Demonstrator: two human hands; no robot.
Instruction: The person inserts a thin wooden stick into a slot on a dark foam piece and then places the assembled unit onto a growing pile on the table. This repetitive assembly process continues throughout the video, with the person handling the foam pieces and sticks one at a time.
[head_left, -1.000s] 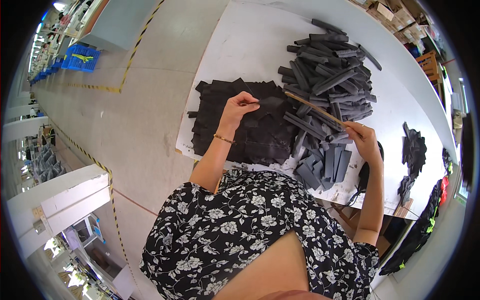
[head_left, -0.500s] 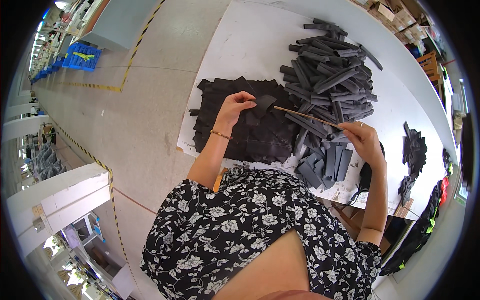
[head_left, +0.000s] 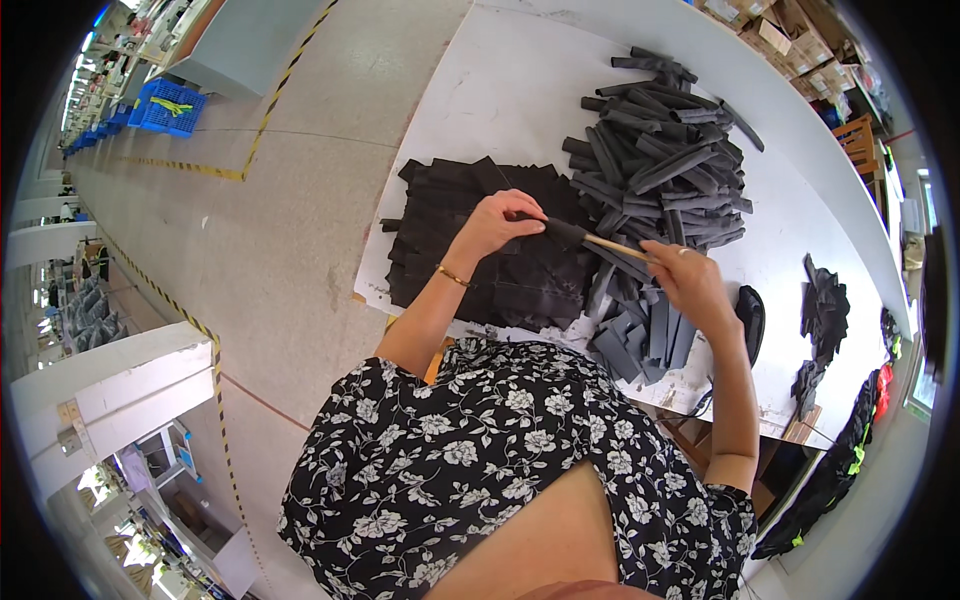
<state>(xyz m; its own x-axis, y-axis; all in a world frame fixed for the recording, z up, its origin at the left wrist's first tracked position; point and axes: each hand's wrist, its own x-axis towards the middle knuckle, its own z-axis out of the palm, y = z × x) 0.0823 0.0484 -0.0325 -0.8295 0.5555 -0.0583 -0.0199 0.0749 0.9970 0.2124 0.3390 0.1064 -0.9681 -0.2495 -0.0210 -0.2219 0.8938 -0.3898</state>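
Black fabric piece (head_left: 567, 232) pinched in the left hand (head_left: 498, 224) above the cloth stack (head_left: 530, 280), wooden stick (head_left: 618, 248) gripped in the right hand (head_left: 690, 284); I'd keep them aligned.

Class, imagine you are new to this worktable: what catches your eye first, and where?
A heap of dark grey strips stands out on the white table, right of a layer of black pieces. Over that layer, the left hand pinches a small dark piece, and the right hand holds a thin tan stick that reaches to it.
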